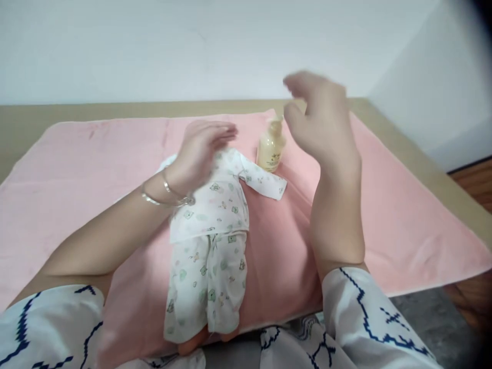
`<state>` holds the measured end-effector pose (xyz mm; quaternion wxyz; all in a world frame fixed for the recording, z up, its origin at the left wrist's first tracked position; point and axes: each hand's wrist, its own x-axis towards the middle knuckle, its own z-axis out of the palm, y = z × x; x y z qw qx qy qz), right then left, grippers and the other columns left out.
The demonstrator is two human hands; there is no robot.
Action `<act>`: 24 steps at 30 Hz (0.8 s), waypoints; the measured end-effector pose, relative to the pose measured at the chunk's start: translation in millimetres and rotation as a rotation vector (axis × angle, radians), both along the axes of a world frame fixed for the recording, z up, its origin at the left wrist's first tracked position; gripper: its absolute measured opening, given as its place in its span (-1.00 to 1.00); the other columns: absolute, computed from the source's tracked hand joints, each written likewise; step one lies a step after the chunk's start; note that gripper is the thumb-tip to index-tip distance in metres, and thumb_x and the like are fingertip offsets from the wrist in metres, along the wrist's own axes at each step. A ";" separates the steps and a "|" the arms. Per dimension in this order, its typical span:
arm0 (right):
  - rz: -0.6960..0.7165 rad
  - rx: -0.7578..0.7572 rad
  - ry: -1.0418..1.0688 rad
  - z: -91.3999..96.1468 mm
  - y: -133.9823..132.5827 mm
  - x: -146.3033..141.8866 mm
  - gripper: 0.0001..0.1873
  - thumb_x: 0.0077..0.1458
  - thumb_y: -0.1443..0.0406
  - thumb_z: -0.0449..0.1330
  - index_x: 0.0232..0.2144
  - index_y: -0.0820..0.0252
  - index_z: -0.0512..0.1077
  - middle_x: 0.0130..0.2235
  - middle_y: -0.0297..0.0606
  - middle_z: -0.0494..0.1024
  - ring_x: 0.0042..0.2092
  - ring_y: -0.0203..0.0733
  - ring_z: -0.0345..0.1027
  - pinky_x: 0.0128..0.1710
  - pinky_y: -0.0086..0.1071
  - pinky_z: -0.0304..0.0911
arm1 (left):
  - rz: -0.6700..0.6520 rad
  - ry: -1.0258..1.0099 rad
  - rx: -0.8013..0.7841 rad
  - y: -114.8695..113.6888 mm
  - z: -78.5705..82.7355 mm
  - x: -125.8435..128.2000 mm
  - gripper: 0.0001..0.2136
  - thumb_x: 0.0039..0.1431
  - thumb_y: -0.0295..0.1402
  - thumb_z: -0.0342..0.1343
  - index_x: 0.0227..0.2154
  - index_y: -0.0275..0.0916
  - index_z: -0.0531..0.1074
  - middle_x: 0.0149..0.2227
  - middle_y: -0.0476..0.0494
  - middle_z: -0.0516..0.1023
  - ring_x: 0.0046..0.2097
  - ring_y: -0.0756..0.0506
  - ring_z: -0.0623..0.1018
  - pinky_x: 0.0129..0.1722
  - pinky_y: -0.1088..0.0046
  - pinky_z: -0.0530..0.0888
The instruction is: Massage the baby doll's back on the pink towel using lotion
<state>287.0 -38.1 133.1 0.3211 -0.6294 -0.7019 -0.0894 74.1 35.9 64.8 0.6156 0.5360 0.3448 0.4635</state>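
Observation:
A baby-sized figure in white printed pajamas (pixel 209 256), which looks like a doll, lies on its back with its feet toward me. My left hand (pixel 200 151), with bracelets (pixel 165 192) at the wrist, is over its head and upper chest, hiding the head. The fingers are stretched out together and slightly blurred, and I see nothing in them. Raised at the right, my right hand (pixel 319 113) has its thumb apart from bent fingers, also blurred and holding nothing visible. A pale yellow pump bottle (pixel 270 151) stands between my hands, beside the figure's outstretched sleeve.
A pink towel (pixel 403 230) covers most of the wooden table (pixel 134 109) and hangs over its front edge. Behind is a pale wall (pixel 192 51). My patterned sleeves (pixel 369 312) and lap are at the bottom, with dark grey flooring at lower right.

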 end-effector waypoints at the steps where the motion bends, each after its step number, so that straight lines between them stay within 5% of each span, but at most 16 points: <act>1: -0.014 -0.075 -0.026 -4.3 3.0 -3.5 -0.46 0.40 0.24 -0.24 0.05 0.43 0.43 0.13 -0.14 0.54 0.18 -0.12 0.38 0.15 -0.16 0.29 | -0.065 -0.074 -0.096 -0.4 5.4 11.1 -0.77 0.32 -0.37 0.00 -0.21 -0.35 0.55 -0.11 -0.23 0.63 0.05 -0.16 0.59 0.20 0.22 0.42; 5: -0.033 -0.315 -0.128 -20.6 8.5 -15.7 -0.74 0.26 0.46 -0.05 -0.24 0.24 0.44 -0.19 -0.12 0.63 -0.21 -0.09 0.51 -0.26 -0.26 0.35 | -0.254 -0.265 -0.385 -2.0 18.2 43.9 -0.52 0.36 -0.14 -0.08 0.13 -0.41 0.40 0.10 -0.41 0.55 0.19 -0.24 0.53 0.20 0.21 0.44; 10: -0.112 -0.324 -0.325 -26.3 11.6 -30.1 -0.68 0.18 0.49 -0.07 -0.21 0.22 0.45 -0.10 0.00 0.61 -0.12 0.01 0.46 -0.24 -0.28 0.18 | -0.289 -0.370 -0.502 -9.5 21.0 50.0 -0.37 0.35 -0.09 -0.09 0.30 -0.50 0.22 0.28 -0.48 0.38 0.28 -0.24 0.45 0.25 0.30 0.41; 15: -0.273 -0.331 -0.397 -23.9 15.8 -39.3 -0.64 0.24 0.41 -0.08 -0.08 0.25 0.47 -0.22 0.00 0.64 -0.16 0.08 0.48 -0.32 -0.27 0.09 | -0.267 -0.344 -0.543 -19.3 14.6 13.1 -0.42 0.33 -0.10 -0.05 0.25 -0.45 0.30 0.26 -0.47 0.41 0.26 -0.26 0.47 0.23 0.24 0.44; 24: -0.481 -0.456 -0.292 -8.1 30.0 -61.9 -0.64 0.28 0.26 -0.11 -0.30 0.19 0.48 -0.29 -0.05 0.60 -0.26 0.03 0.45 -0.32 -0.26 0.13 | -0.118 -0.336 -0.650 -18.2 -0.9 -75.4 -0.51 0.33 -0.26 -0.06 0.21 -0.46 0.35 0.19 -0.49 0.49 0.15 -0.27 0.57 0.15 0.18 0.52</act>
